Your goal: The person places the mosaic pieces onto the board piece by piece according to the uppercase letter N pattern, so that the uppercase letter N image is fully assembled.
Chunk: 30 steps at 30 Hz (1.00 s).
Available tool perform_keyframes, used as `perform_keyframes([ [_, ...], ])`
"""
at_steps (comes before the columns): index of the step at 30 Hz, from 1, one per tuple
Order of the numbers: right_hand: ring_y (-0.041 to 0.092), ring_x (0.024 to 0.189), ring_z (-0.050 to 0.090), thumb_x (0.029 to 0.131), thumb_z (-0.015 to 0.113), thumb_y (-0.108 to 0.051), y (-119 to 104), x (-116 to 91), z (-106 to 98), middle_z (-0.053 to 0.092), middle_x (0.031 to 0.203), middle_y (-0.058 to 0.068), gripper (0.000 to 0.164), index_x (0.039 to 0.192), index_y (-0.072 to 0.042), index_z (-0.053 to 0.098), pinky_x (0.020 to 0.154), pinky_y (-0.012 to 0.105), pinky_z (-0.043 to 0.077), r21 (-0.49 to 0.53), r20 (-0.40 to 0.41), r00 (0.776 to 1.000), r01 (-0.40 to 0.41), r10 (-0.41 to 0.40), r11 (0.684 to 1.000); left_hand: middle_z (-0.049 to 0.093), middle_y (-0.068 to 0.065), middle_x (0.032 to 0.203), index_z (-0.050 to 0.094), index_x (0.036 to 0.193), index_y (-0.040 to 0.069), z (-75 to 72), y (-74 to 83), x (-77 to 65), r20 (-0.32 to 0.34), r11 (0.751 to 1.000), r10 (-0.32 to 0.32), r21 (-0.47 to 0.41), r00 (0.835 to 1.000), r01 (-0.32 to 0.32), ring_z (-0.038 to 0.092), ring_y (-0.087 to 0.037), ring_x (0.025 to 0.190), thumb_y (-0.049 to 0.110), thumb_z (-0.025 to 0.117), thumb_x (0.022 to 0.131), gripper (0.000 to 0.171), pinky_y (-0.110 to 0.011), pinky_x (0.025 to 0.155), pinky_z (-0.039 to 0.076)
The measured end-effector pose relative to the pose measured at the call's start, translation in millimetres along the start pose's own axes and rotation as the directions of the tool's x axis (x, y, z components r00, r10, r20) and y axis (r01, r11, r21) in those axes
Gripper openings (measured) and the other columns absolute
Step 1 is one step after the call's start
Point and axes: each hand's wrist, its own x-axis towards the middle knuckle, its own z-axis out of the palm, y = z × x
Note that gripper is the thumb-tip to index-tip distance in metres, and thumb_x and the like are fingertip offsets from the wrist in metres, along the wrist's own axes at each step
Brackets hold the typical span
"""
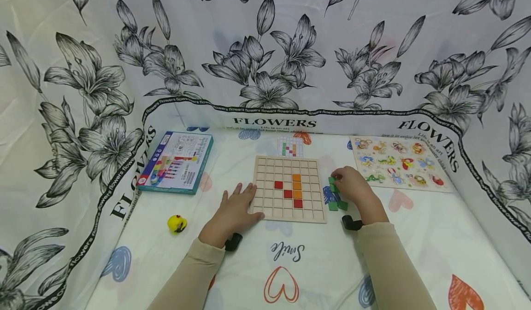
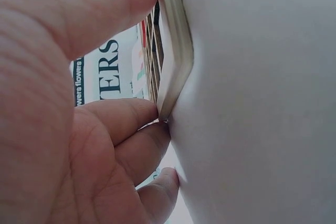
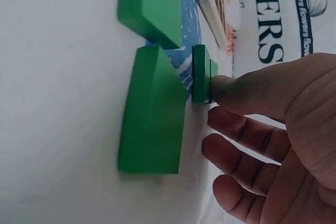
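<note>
A wooden grid board [image 1: 265, 211] lies flat, with red blocks [image 1: 288, 194] and a column of orange blocks [image 1: 297, 186] in its squares. My left hand [image 1: 232, 211] rests at its left side with fingers spread; in the left wrist view the thumb and fingertips touch the board's edge [image 2: 176, 51]. Right of the board lie several green blocks [image 1: 333, 206]. My right hand [image 1: 354, 188] is over the far ones, pinching a green block [image 3: 213, 69] at the thumb tip; the index finger is mostly hidden. Two nearer green blocks [image 3: 152, 114] lie untouched.
A pattern card [image 1: 291, 147] with coloured squares lies just behind the board. To the left are a boxed set [image 1: 176, 162] and a small yellow toy [image 1: 177, 224]. At the back right lies a board of insect pictures [image 1: 400, 162]. Flower-printed cloth [image 1: 265, 47] hangs behind.
</note>
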Motion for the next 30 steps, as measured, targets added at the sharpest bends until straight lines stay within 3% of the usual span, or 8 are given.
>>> perform_keyframes([
  [7, 0.032, 0.106, 0.057, 0.100, 0.060, -0.012, -1.3, -2.5, -1.1, 0.061, 0.121, 0.017, 0.026, 0.125, -0.006, 0.063, 0.093, 0.051, 0.049, 0.033, -0.010, 1.000, 0.001, -0.001, 0.999, 0.028, -0.002, 0.164, 0.032, 0.159, 0.016, 0.5, 0.3, -0.1, -0.007, 1.000, 0.010, 0.003, 1.000, -0.010, 0.011, -0.031, 0.155, 0.051, 0.073, 0.087, 0.089, -0.063, 0.121, 0.002],
  [23, 0.026, 0.094, 0.061, 0.099, 0.062, -0.014, 4.0, -5.9, 6.7, 0.067, 0.107, 0.010, 0.014, 0.113, -0.010, 0.064, 0.081, 0.041, 0.052, 0.062, -0.130, 0.991, 0.029, -0.021, 0.998, 0.028, -0.002, 0.164, 0.032, 0.159, 0.017, 3.9, -1.9, 1.7, -0.013, 1.000, 0.008, 0.015, 1.000, -0.008, 0.010, -0.031, 0.155, 0.051, 0.073, 0.086, 0.091, -0.063, 0.121, 0.001],
  [30, 0.026, 0.089, 0.058, 0.098, 0.064, -0.014, -9.6, -9.8, 2.2, 0.066, 0.100, 0.008, 0.009, 0.107, -0.012, 0.065, 0.079, 0.039, 0.051, 0.064, -0.178, 0.983, 0.064, -0.052, 0.996, 0.028, -0.002, 0.164, 0.031, 0.159, 0.017, 5.0, -3.5, 2.5, -0.014, 1.000, 0.014, 0.021, 1.000, -0.014, 0.010, -0.031, 0.155, 0.051, 0.073, 0.086, 0.091, -0.063, 0.121, 0.002],
])
